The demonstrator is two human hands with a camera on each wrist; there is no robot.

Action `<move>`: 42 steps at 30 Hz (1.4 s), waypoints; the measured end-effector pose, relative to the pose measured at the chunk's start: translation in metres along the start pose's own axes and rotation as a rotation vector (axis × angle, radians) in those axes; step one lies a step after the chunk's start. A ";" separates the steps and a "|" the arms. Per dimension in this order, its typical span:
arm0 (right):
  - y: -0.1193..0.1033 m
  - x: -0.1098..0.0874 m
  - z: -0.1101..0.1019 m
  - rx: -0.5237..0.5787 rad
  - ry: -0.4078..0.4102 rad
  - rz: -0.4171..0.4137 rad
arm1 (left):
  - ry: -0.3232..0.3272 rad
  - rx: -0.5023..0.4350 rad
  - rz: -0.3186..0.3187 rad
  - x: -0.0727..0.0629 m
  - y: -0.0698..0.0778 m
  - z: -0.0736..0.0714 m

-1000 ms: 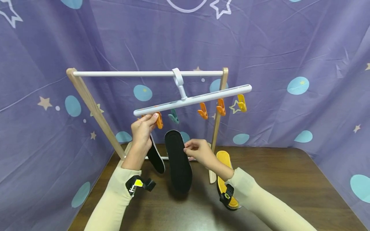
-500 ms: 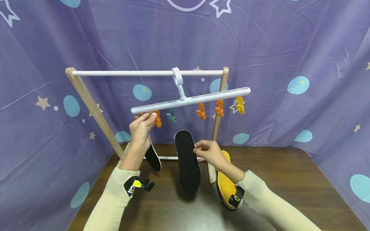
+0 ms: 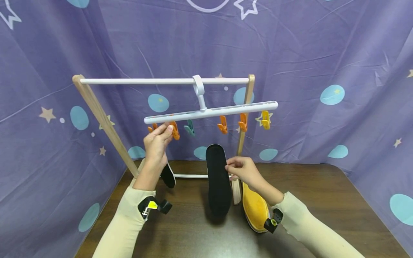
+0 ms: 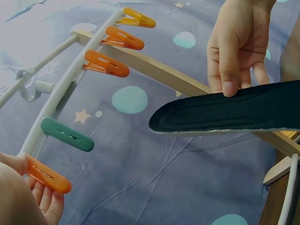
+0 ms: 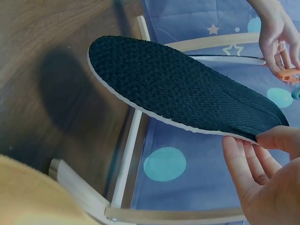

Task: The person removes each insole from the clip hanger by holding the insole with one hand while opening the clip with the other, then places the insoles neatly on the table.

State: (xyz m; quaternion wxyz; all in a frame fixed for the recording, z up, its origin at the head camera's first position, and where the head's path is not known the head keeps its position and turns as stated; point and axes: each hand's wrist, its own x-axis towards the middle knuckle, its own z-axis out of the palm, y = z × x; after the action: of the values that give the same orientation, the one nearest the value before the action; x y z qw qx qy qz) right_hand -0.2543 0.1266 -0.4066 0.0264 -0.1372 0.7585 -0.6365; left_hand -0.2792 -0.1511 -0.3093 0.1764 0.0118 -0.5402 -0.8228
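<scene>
My right hand point(image 3: 245, 171) pinches a black shoe insole point(image 3: 218, 182) with a white edge between thumb and fingers, near one end. The insole hangs upright, apart from the hanger. At the left end of the white clip hanger point(image 3: 226, 111), my left hand point(image 3: 156, 145) pinches an orange clip point(image 4: 49, 175). Beside it hangs a green clip point(image 3: 189, 128), free. Two orange clips point(image 3: 222, 124) and a yellow clip point(image 3: 265, 120) hang free on the right half. Behind my left wrist hangs a second black insole point(image 3: 168, 176); its top is hidden.
The hanger hooks over the white bar point(image 3: 135, 81) of a wooden rack point(image 3: 106, 123), tilted with its right end higher. A yellow insole-shaped item point(image 3: 256, 208) lies on the brown table point(image 3: 316, 200) under my right forearm. A purple curtain point(image 3: 306, 53) stands behind.
My right hand has moved right with the black insole, away from the left hand. The hanger has become less tilted as its left end rose slightly. My left hand keeps pinching the orange clip.
</scene>
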 end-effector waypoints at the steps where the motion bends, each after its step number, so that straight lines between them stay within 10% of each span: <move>1: 0.001 0.000 -0.002 -0.001 0.000 0.000 | -0.003 0.002 0.001 0.000 0.000 0.000; 42: 0.017 -0.033 -0.073 -0.086 0.058 0.073 | -0.015 -0.025 -0.006 0.000 0.000 -0.001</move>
State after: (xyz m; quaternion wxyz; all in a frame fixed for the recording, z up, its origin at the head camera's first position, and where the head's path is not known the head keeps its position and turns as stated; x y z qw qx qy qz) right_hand -0.2414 0.2073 -0.4142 0.0217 -0.0919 0.7902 -0.6056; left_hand -0.2794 -0.1517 -0.3100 0.1701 0.0049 -0.5312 -0.8299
